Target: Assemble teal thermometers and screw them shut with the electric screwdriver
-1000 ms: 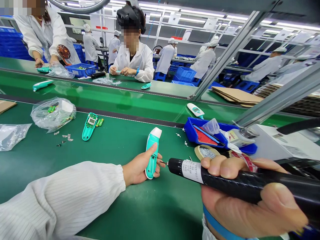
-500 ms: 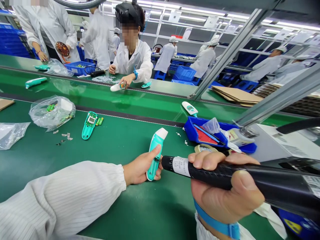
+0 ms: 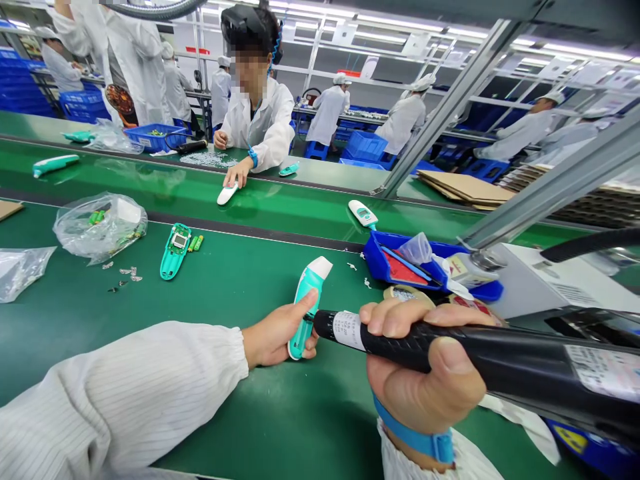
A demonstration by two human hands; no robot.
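Observation:
My left hand is closed around a teal and white handheld thermometer, held tilted above the green bench with its white head up. My right hand grips a black electric screwdriver with a white label. The driver's tip meets the thermometer's side beside my left thumb; the screw itself cannot be made out. To the left on the bench lies an opened thermometer half with a circuit board and small screen. Green batteries rest against its right side.
A clear plastic bag with batteries lies at left, near small metal pieces. A blue parts tray stands at right, tape roll before it. On the green conveyor lies another thermometer. A co-worker sits opposite.
My two hands, thermometer and screwdriver stay joined, shifted slightly left in view. The co-worker opposite has lowered a white thermometer onto the conveyor. The standing person at left has raised an arm.

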